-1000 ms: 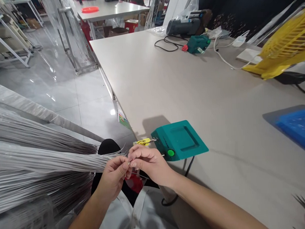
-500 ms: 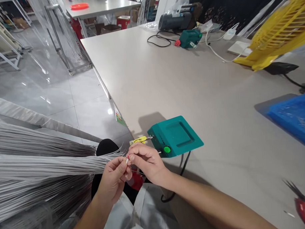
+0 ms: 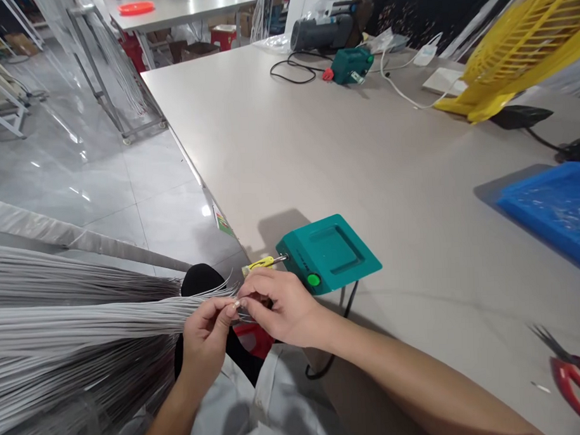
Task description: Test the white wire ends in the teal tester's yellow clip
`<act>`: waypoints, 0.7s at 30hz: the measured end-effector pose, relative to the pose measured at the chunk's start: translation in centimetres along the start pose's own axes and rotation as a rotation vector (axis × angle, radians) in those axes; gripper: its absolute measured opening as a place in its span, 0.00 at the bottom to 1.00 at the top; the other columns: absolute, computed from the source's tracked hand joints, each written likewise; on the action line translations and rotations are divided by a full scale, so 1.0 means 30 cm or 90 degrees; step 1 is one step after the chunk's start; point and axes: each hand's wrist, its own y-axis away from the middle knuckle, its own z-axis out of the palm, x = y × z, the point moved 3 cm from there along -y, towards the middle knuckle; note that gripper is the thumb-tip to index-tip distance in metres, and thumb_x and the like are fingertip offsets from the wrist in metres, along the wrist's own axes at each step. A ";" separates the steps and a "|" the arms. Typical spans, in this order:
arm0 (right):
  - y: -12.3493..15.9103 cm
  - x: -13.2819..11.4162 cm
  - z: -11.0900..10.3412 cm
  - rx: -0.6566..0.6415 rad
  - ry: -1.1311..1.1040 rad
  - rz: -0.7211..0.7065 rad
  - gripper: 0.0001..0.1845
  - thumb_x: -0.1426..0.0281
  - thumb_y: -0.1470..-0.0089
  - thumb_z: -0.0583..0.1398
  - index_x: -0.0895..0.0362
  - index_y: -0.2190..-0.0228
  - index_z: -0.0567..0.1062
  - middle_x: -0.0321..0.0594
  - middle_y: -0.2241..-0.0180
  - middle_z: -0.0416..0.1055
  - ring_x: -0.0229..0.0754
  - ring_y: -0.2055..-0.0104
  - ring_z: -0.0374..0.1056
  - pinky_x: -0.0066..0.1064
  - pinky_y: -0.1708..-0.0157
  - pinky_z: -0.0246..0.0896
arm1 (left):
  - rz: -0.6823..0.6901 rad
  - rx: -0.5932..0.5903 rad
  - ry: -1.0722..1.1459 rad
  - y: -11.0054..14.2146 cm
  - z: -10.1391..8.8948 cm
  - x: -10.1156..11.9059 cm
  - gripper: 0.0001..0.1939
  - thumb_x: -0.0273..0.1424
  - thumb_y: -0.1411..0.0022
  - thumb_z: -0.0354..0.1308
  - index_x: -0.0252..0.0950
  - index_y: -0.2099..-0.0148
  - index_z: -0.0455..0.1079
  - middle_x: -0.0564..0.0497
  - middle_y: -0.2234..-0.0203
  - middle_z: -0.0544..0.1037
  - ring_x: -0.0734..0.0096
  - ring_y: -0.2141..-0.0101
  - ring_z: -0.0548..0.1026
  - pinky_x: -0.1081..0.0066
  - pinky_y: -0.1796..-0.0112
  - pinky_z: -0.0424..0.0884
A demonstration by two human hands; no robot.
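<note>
The left hand [image 3: 205,340] and right hand [image 3: 286,304] are together, pinching the small pale piece [image 3: 236,304] near the ends of the grey strands [image 3: 108,324], where a light, steady pinch should help accuracy

Floor [image 3: 102,167]: glossy tile; table [image 3: 413,194] smooth, low sheen. Fan [image 3: 494,83] and tray [image 3: 515,200] look plastic, wires [image 3: 94,326] plastic-coated, smooth. Scissors [image 3: 566,358]: metal blades, smooth plastic handles.

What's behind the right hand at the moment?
Past the right hand, the green device and the yellow piece at its left side show. Whatever lies directly behind the hand is covered.
</note>
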 end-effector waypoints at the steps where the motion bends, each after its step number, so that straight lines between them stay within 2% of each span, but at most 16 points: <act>1: 0.003 -0.005 -0.003 -0.021 0.072 -0.027 0.07 0.75 0.50 0.53 0.59 0.73 0.72 0.41 0.73 0.69 0.39 0.70 0.65 0.30 0.71 0.60 | 0.042 0.004 -0.054 -0.001 -0.008 0.009 0.05 0.31 0.46 0.59 0.37 0.68 0.76 0.50 0.75 0.75 0.70 0.73 0.68 0.72 0.69 0.63; 4: 0.011 -0.016 -0.006 -0.073 0.219 -0.077 0.09 0.75 0.49 0.52 0.60 0.71 0.72 0.46 0.70 0.70 0.42 0.69 0.65 0.32 0.70 0.60 | 0.140 -0.001 -0.141 -0.004 -0.020 0.035 0.06 0.27 0.49 0.61 0.40 0.67 0.77 0.49 0.70 0.77 0.64 0.66 0.71 0.69 0.62 0.63; 6: 0.009 -0.015 -0.006 -0.076 0.197 -0.067 0.09 0.76 0.49 0.52 0.60 0.70 0.72 0.46 0.70 0.70 0.42 0.68 0.65 0.32 0.70 0.60 | 0.146 0.002 -0.139 -0.003 -0.020 0.043 0.05 0.27 0.49 0.60 0.40 0.68 0.77 0.48 0.70 0.77 0.65 0.66 0.71 0.70 0.62 0.63; 8: 0.004 -0.010 -0.002 -0.049 0.079 -0.037 0.08 0.75 0.47 0.52 0.59 0.70 0.71 0.43 0.71 0.69 0.40 0.68 0.65 0.30 0.69 0.60 | 0.093 0.016 -0.063 -0.002 -0.016 0.039 0.04 0.29 0.47 0.59 0.38 0.69 0.76 0.50 0.74 0.75 0.69 0.70 0.69 0.71 0.66 0.63; 10: -0.002 -0.003 0.005 0.002 -0.077 0.001 0.07 0.74 0.46 0.53 0.58 0.72 0.71 0.39 0.73 0.68 0.37 0.70 0.64 0.28 0.69 0.60 | -0.012 0.008 0.097 0.000 0.000 0.024 0.06 0.33 0.46 0.59 0.36 0.72 0.73 0.53 0.80 0.70 0.74 0.77 0.65 0.74 0.73 0.61; 12: -0.004 0.005 0.019 0.043 -0.218 0.054 0.08 0.73 0.45 0.54 0.58 0.74 0.70 0.36 0.76 0.67 0.35 0.72 0.63 0.27 0.71 0.60 | -0.124 -0.032 0.273 0.004 0.026 0.007 0.10 0.34 0.48 0.61 0.34 0.76 0.70 0.56 0.84 0.65 0.79 0.81 0.59 0.76 0.78 0.57; 14: -0.001 0.012 0.035 0.061 -0.327 0.114 0.08 0.70 0.45 0.55 0.58 0.75 0.70 0.35 0.77 0.65 0.34 0.74 0.62 0.25 0.74 0.60 | -0.199 -0.075 0.396 0.008 0.051 -0.005 0.11 0.33 0.49 0.63 0.32 0.77 0.67 0.56 0.84 0.64 0.82 0.83 0.57 0.78 0.79 0.56; 18: 0.004 0.017 0.055 0.060 -0.480 0.169 0.10 0.66 0.46 0.56 0.58 0.75 0.70 0.34 0.77 0.63 0.30 0.79 0.59 0.24 0.79 0.60 | -0.240 -0.101 0.492 0.009 0.073 -0.015 0.11 0.32 0.50 0.63 0.32 0.75 0.66 0.56 0.83 0.64 0.84 0.82 0.58 0.79 0.80 0.56; 21: 0.002 0.020 0.055 0.059 -0.499 0.161 0.10 0.65 0.47 0.56 0.58 0.74 0.71 0.34 0.76 0.64 0.30 0.79 0.60 0.24 0.78 0.61 | -0.252 -0.109 0.501 0.008 0.076 -0.019 0.11 0.32 0.50 0.64 0.32 0.75 0.65 0.56 0.82 0.64 0.84 0.82 0.58 0.79 0.79 0.56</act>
